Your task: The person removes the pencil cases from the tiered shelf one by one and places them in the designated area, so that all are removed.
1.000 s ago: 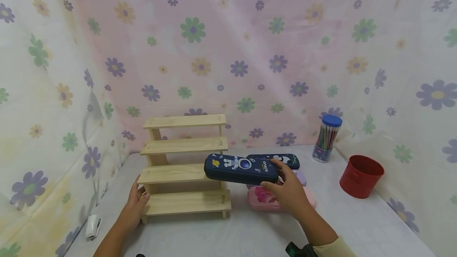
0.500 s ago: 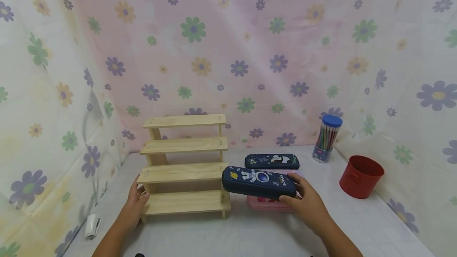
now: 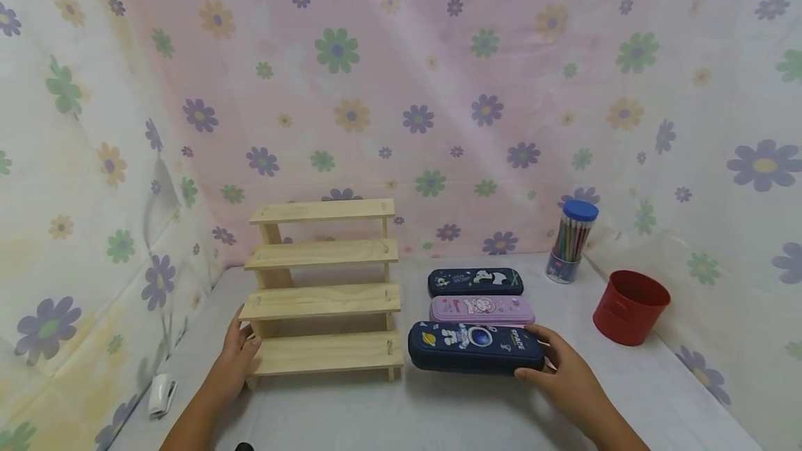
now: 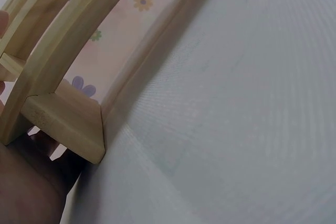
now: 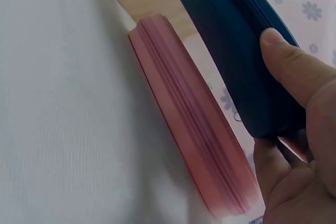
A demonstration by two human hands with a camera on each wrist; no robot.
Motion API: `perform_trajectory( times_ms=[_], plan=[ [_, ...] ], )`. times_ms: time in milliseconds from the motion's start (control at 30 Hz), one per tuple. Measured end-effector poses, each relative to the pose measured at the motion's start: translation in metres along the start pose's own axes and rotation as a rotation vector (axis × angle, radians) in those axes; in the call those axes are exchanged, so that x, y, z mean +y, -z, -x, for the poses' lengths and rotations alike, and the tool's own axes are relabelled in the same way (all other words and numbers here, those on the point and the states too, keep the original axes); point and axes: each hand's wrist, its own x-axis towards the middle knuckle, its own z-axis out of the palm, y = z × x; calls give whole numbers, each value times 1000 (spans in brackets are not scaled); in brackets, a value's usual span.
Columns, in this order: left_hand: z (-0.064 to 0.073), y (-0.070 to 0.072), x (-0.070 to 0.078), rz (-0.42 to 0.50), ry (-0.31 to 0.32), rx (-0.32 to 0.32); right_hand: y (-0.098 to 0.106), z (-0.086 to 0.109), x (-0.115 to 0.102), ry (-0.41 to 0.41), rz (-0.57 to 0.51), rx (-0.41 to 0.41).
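Observation:
My right hand (image 3: 564,371) pinches the right end of a navy pencil case (image 3: 476,348) with an astronaut print, thumb in front and fingers behind. In the right wrist view, a gap shows between this case and a pink pencil case (image 5: 194,124) lying on the table below it. The head view hides most of the pink one. Just behind lie a lilac pencil case (image 3: 482,309) and a dark panda pencil case (image 3: 476,282). My left hand (image 3: 234,352) holds the left side of a four-step wooden display shelf (image 3: 326,352), near its lower boards.
At the back right stands a clear tub of pencils (image 3: 571,242) with a blue lid. A red bucket (image 3: 629,308) is to its front right. A white stapler (image 3: 163,395) lies at the table's left edge. Flowered cloth (image 3: 401,89) hangs round the table.
My right hand has carried the navy pencil case right, down and nearer me, from in front of the shelf to over the pink case. My left hand has stayed at the shelf.

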Motion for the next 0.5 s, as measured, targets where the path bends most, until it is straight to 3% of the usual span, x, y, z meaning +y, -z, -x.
perform_trajectory(
  times_ms=[333, 500],
  plan=[
    [-1, 0, -3, 40, -11, -15, 13, 10, 23, -103, 31, -46],
    [-1, 0, -3, 41, -13, -13, 24, 15, 34, -86, 41, -85]
  ],
)
